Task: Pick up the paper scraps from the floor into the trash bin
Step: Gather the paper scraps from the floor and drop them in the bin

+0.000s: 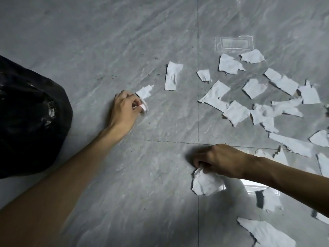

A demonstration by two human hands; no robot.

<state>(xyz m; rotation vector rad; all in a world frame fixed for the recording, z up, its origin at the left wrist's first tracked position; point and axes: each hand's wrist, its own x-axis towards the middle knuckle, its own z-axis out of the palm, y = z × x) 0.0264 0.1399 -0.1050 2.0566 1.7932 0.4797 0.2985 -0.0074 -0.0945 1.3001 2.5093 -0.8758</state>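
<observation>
Both hands work the grey tiled floor (106,50) at once: the left hand (124,111) pinches a small scrap (144,92) nearest the black-lined trash bin (26,113), the right hand (220,161) grips a crumpled piece (204,184); the other paper scraps (267,104) lie scattered to the right.

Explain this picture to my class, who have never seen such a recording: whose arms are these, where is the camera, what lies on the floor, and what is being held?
There is no machine here. The camera sits on a person's head and looks down, so the two bare arms are that person's own. The left hand pinches a small paper scrap in its fingers. The right hand grips a crumpled scrap. Both are low over the grey tiled floor. Many more torn white scraps lie scattered to the right. The black bag at the left edge lines the trash bin, where the scraps are meant to go.
</observation>
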